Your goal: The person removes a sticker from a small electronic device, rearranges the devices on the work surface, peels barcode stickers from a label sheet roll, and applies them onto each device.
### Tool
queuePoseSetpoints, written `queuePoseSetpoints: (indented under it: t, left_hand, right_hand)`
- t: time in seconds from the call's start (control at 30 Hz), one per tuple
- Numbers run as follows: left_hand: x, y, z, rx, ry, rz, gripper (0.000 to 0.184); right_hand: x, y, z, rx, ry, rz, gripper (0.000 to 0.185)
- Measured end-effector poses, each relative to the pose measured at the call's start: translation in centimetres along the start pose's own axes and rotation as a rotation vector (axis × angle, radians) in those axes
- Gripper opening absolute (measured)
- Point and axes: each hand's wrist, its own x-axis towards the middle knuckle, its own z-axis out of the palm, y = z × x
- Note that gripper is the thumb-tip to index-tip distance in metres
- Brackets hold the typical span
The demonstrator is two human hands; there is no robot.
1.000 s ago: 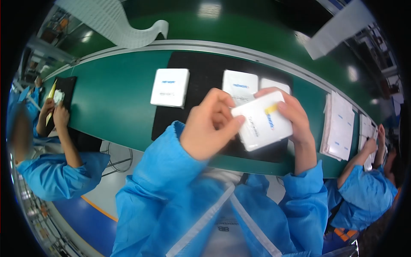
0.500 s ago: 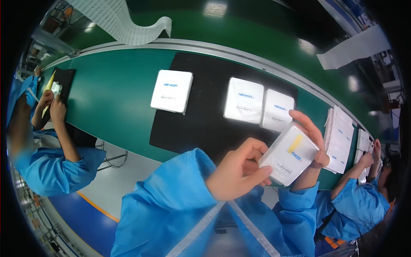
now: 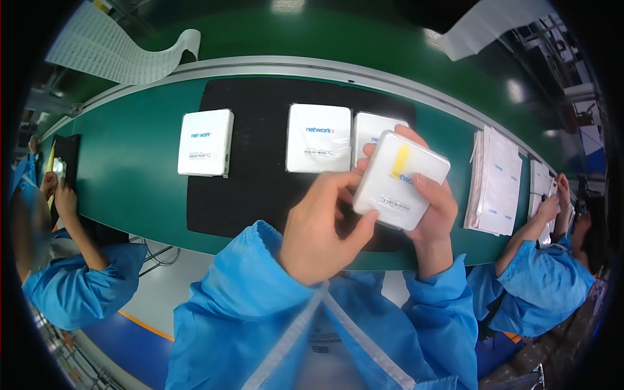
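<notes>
Factory assembly or packing line, by the look of it. Long green surface (image 3: 130, 162) with metal edge rail (image 3: 273, 64); black work mat (image 3: 260, 188); workers in matching blue smocks (image 3: 221, 305) seated side by side; glossy green floor (image 3: 351, 39) beyond, orange floor line (image 3: 146, 325) behind.

Has turned the white box (image 3: 390, 195) anticlockwise since the first picture, swinging its blue lettering (image 3: 402, 178) from nearly six o'clock to between three and four. Since the second picture, has lifted it towards eleven o'clock, over part of the right-hand box (image 3: 366, 127) in view, and laid the right hand's (image 3: 437, 211) thumb across its face, covering the lettering's end.
</notes>
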Motion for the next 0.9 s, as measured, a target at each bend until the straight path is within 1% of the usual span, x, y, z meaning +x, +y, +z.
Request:
queuePoseSetpoints:
  t: [0.07, 0.1, 0.13, 0.2, 0.23, 0.27, 0.33, 0.4, 0.5, 0.53, 0.57, 0.63, 0.77, 0.87, 0.9]
  left_hand:
    - [0.2, 0.0, 0.3, 0.100, 0.222, 0.093, 0.053]
    - [0.4, 0.0, 0.5, 0.127, 0.293, 0.152, 0.049]
    - [0.3, 0.0, 0.5, 0.128, 0.281, 0.152, 0.049]
    - [0.3, 0.1, 0.4, 0.214, 0.237, 0.259, 0.040]
    - [0.2, -0.1, 0.2, 0.312, 0.171, 0.352, 0.038]
    - [0.3, -0.1, 0.0, 0.312, 0.163, 0.351, 0.038]
    - [0.6, 0.1, -0.2, 0.396, 0.105, 0.416, 0.037]
    - [0.7, 0.2, -0.3, 0.380, 0.086, 0.391, 0.039]
    - [1.5, 0.4, -0.8, 0.487, 0.033, 0.478, 0.045]
    - [1.7, 0.4, -1.0, 0.487, 0.028, 0.478, 0.045]
    - [1.9, 0.6, -1.3, 0.499, -0.003, 0.489, 0.043]
    - [2.4, 0.3, -1.8, 0.501, -0.039, 0.534, 0.039]
    - [2.8, 0.2, -2.3, 0.523, -0.065, 0.551, 0.036]
    - [2.6, 0.0, -2.1, 0.507, -0.025, 0.558, 0.032]
    - [2.3, -0.2, -2.0, 0.507, 0.001, 0.564, 0.031]
  right_hand:
    - [0.0, -0.1, 0.2, -0.007, 0.034, -0.005, 0.076]
    - [0.0, -0.2, 0.3, -0.016, 0.053, -0.009, 0.077]
    - [-0.1, -0.2, 0.3, -0.010, 0.063, -0.014, 0.077]
    - [-0.1, -0.4, 0.2, -0.008, 0.037, -0.005, 0.076]
    - [-0.2, -0.5, 0.2, -0.016, 0.036, 0.009, 0.075]
    - [-0.2, -0.6, 0.2, -0.011, 0.042, 0.008, 0.075]
    - [-0.2, -0.5, 0.2, 0.008, 0.038, 0.028, 0.074]
    - [-0.3, -0.4, -0.2, 0.010, 0.040, 0.031, 0.074]
    - [-0.4, -0.2, -0.4, 0.009, 0.035, 0.048, 0.072]
    - [-0.5, -0.1, -0.5, 0.007, 0.029, 0.065, 0.071]
    - [-0.5, 0.0, -0.5, 0.010, 0.031, 0.065, 0.071]
    - [-0.4, 0.2, -0.6, 0.060, -0.005, 0.014, 0.062]
    - [-0.5, 0.0, -0.5, 0.070, -0.011, 0.005, 0.061]
    - [-0.5, -0.2, -0.6, 0.053, -0.012, 0.001, 0.060]
    - [-0.5, -0.3, -0.5, 0.024, 0.010, 0.010, 0.065]
